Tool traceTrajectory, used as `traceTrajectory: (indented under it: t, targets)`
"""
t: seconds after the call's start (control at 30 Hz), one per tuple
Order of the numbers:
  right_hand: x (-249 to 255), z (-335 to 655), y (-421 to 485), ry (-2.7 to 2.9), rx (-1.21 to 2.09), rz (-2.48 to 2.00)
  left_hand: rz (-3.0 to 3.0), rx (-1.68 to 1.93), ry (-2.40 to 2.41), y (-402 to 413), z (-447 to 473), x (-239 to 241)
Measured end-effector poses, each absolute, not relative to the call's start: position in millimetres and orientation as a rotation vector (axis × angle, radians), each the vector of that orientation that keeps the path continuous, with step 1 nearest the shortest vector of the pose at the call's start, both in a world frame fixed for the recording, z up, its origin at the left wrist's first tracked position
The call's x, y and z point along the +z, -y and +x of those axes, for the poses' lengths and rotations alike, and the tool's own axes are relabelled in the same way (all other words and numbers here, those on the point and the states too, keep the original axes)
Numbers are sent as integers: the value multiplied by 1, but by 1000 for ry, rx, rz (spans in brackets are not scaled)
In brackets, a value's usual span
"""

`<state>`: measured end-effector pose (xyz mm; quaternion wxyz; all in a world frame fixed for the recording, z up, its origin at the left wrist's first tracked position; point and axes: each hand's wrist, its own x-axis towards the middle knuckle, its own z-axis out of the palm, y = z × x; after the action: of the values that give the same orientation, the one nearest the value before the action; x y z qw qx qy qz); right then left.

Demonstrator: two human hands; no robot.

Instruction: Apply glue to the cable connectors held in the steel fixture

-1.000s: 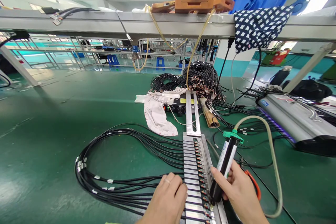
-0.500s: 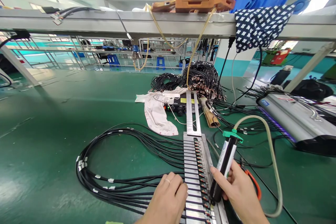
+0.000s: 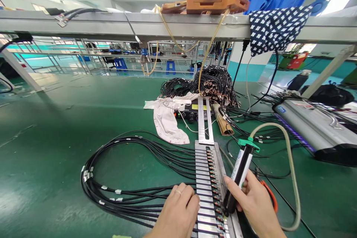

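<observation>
While the left hand (image 3: 178, 206) covers cables (image 3: 93, 190), grip unclear, the right hand (image 3: 255, 202) nudges its grasped syringe (image 3: 240, 171) rightward, apparently lingering at connectors (image 3: 214, 186) toward the counter's (image 3: 50, 156) near edge.

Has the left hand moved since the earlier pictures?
No, not visibly: the left hand keeps its place over the black cables, at the edge of the metal rack.

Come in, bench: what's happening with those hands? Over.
Right hand gripping black syringe, tip down by metal fixture. Left hand over black cables. Orange handle beside right hand.
</observation>
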<state>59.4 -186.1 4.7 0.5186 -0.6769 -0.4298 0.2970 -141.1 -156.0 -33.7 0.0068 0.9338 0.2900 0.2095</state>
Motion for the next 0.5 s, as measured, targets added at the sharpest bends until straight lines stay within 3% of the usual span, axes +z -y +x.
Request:
traceTrajectory:
  t: [0.5]
  targets:
    - [-8, 72, 182, 1069, 713, -1678, 2927, 634, -926, 156, -143, -33]
